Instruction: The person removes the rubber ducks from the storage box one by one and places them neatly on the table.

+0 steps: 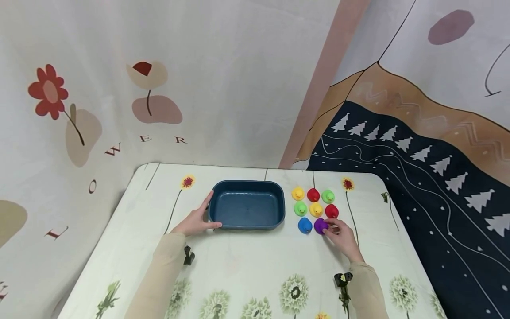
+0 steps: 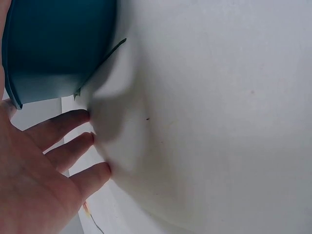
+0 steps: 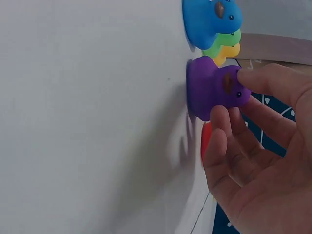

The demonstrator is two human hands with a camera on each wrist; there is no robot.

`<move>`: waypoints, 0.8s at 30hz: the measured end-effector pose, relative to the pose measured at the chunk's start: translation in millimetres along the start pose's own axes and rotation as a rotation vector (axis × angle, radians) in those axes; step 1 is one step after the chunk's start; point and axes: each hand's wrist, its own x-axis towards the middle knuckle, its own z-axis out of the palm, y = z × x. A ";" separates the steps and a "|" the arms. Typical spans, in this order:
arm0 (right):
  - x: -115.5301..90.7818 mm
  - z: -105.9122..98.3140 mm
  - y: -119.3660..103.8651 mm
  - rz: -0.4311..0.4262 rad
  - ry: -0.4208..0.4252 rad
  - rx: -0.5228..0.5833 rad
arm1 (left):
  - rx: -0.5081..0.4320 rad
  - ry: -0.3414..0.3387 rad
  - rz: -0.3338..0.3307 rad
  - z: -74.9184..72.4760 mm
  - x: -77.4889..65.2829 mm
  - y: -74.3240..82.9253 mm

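A dark blue rectangular tub stands on the table, and nothing lies in it. My left hand is at its left end, thumb and forefinger spread along the near and left sides. In the left wrist view, the other fingers are spread beside the tub wall. To the right, my right hand pinches a purple rubber duck by its head. The right wrist view has thumb and fingertips on the purple duck, its base at the table surface. A blue duck sits just left of it.
Behind the purple and blue ducks stand more ducks: a green one, a yellow one and a red one, with others farther back. A flower-print cloth covers the table. Printed curtains hang behind and at the sides.
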 end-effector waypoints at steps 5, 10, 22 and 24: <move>-1.5 3.8 0.6 0.022 0.013 0.000 | 0.002 -0.009 -0.008 0.8 -0.2 -3.1; -1.0 6.2 -0.8 0.006 0.013 -0.005 | -0.003 -0.007 -0.009 0.1 -0.2 -5.0; -2.2 -14.0 0.1 -0.113 -0.038 -0.192 | -0.034 0.027 0.035 6.4 0.6 -6.2; -4.6 -21.5 -0.7 -0.120 -0.035 -0.239 | -0.021 0.030 0.050 4.9 0.7 -4.6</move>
